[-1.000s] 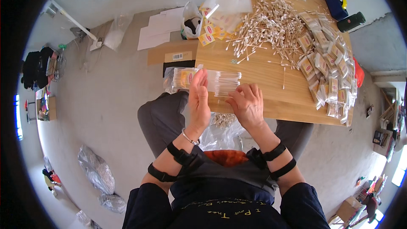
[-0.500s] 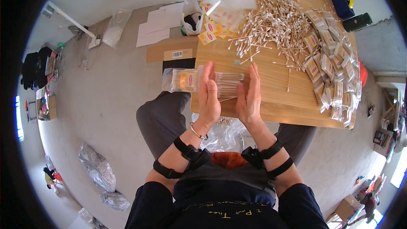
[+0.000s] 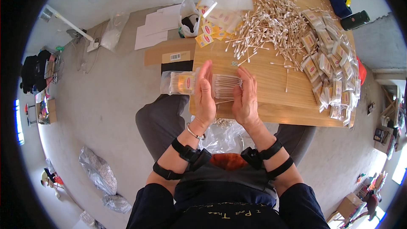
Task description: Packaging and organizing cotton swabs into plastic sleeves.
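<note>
A bundle of cotton swabs (image 3: 225, 85) lies side by side near the table's left edge, between my two hands. My left hand (image 3: 205, 101) stands on edge at the bundle's left end, fingers straight and together. At the other end, my right hand (image 3: 246, 99) has its fingers stretched and slightly bent, touching the swab tips. Left of my left hand, a clear plastic packet (image 3: 181, 83) filled with swabs and a yellow card juts past the table edge; my left hand partly hides its right end.
Loose swabs (image 3: 271, 27) are heaped across the wooden table (image 3: 271, 101). Filled packets (image 3: 333, 61) pile up along its right side. Yellow cards (image 3: 206, 38) and clear bags (image 3: 229, 0) lie at the far left. A plastic bag (image 3: 222, 138) with swabs sits below the front edge.
My right hand has come leftward against the swab ends, its fingers now more bent. My left hand stays beside the bundle's left end. The whole view has shifted slightly.
</note>
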A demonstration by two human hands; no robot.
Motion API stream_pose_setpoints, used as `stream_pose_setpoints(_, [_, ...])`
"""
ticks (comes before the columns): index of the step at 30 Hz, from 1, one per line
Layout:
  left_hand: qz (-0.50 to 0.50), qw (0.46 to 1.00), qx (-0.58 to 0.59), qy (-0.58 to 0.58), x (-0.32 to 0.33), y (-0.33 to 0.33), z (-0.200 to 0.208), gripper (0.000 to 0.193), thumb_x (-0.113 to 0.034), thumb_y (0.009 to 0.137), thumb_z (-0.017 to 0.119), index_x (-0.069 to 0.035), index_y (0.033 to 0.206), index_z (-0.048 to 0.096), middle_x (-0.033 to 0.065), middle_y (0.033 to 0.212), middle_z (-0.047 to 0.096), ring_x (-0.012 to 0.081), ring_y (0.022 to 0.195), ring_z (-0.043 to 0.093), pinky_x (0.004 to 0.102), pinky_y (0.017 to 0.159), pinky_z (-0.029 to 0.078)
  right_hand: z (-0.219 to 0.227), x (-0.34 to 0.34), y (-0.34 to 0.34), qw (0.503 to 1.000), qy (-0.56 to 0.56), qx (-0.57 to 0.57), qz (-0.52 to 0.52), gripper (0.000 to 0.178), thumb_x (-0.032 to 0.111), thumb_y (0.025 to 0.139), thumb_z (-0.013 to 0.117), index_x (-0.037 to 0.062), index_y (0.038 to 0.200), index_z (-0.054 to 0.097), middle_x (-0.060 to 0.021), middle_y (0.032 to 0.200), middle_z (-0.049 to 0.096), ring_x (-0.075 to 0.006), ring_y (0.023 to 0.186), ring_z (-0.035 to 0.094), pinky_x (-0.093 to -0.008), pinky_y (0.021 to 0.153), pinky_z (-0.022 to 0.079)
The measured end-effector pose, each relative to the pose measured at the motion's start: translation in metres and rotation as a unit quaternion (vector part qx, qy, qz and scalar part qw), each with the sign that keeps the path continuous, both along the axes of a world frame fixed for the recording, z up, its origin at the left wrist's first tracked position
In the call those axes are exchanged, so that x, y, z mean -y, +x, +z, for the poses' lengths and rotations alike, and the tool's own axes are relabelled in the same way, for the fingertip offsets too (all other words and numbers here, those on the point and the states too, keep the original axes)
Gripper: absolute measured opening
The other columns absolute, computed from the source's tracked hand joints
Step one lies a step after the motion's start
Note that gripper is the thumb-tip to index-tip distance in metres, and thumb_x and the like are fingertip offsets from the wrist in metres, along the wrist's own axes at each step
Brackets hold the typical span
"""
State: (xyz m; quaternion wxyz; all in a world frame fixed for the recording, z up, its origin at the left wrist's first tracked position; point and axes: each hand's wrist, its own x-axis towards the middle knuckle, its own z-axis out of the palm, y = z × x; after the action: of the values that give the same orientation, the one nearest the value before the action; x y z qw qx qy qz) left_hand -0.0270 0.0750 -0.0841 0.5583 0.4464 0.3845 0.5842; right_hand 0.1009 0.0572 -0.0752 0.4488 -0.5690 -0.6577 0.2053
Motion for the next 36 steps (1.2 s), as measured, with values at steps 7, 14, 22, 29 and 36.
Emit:
stream_pose_setpoints(7, [-0.058, 0.998, -0.006, -0.011, -0.003, -0.005, -0.001, 0.069, -0.051, 0.102, 0.031, 0.001, 0.148, 0.026, 0.0155, 0.153, 0.028, 0.0250, 0.143, 0.025, 0.0370, 0.118, 0.017, -0.004, 0.000, -0.007, 0.993, -0.056, -0.103, -0.002, 0.043, -0.007, 0.088, 0.048, -0.0018, 0.131, 0.046, -0.0217, 0.131, 0.051, -0.0385, 0.121, 0.047, -0.0420, 0.105, 0.036])
stream_pose_setpoints(14, [-0.057, 0.997, 0.043, -0.024, -0.001, -0.011, -0.005, 0.066, -0.048, 0.104, 0.029, 0.001, 0.148, 0.026, 0.0156, 0.154, 0.028, 0.0233, 0.144, 0.025, 0.0359, 0.118, 0.017, 0.017, 0.015, 0.008, 0.987, -0.024, 0.143, 0.068, 0.074, 0.008, 0.074, 0.069, -0.0020, 0.139, 0.036, -0.0216, 0.144, 0.037, -0.0428, 0.134, 0.033, -0.0511, 0.114, 0.023])
stream_pose_setpoints(22, [-0.063, 0.997, 0.044, -0.012, -0.004, -0.010, -0.003, 0.066, -0.047, 0.104, 0.029, 0.002, 0.149, 0.024, 0.0162, 0.153, 0.028, 0.0249, 0.143, 0.025, 0.0366, 0.119, 0.017, -0.002, 0.015, 0.004, 0.986, -0.046, 0.156, 0.044, 0.083, 0.015, 0.074, 0.072, -0.0033, 0.144, 0.030, -0.0232, 0.149, 0.031, -0.0438, 0.140, 0.026, -0.0529, 0.116, 0.020])
stream_pose_setpoints(29, [-0.055, 0.998, -0.003, 0.010, -0.007, -0.010, -0.003, 0.068, -0.049, 0.103, 0.027, 0.001, 0.149, 0.024, 0.0167, 0.154, 0.026, 0.0253, 0.144, 0.023, 0.0379, 0.119, 0.015, 0.005, 0.026, -0.011, 0.957, -0.065, 0.278, 0.046, 0.075, 0.017, 0.080, 0.068, -0.0026, 0.143, 0.032, -0.0206, 0.153, 0.027, -0.0409, 0.142, 0.023, -0.0527, 0.115, 0.021])
stream_pose_setpoints(36, [-0.054, 0.998, 0.004, -0.018, -0.006, -0.011, 0.001, 0.071, -0.052, 0.102, 0.028, 0.001, 0.149, 0.024, 0.0177, 0.154, 0.025, 0.0253, 0.145, 0.023, 0.0380, 0.119, 0.014, 0.006, 0.028, 0.005, 0.964, 0.030, 0.259, 0.040, 0.025, 0.015, 0.079, 0.065, 0.0047, 0.102, 0.064, -0.0136, 0.138, 0.048, -0.0342, 0.130, 0.041, -0.0514, 0.109, 0.033])
